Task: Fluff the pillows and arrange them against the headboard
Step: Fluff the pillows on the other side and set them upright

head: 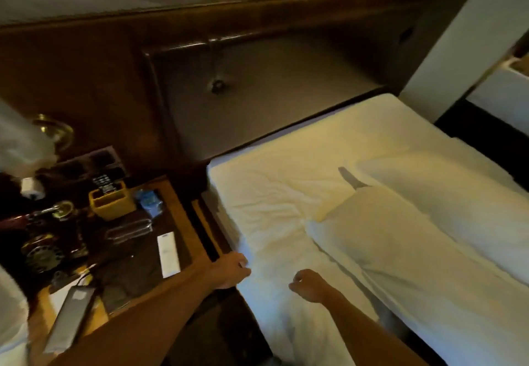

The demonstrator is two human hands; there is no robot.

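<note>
Left hand (232, 269) grips the sheet (286, 194) at the bed's edge; right hand (307, 284) is fisted, empty. The headboard (272, 93) at 12 o'clock stands bare; the white bulk (400, 251) at 3 o'clock may be a pillow, unarranged.

Dim warm light, soft blur, dark shadows, wide-angle edge distortion

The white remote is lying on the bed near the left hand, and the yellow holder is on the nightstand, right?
Not quite: the head view shows the white remote lying on the nightstand, not the bed, near the left hand. The yellow holder is on the nightstand, as said.
</note>
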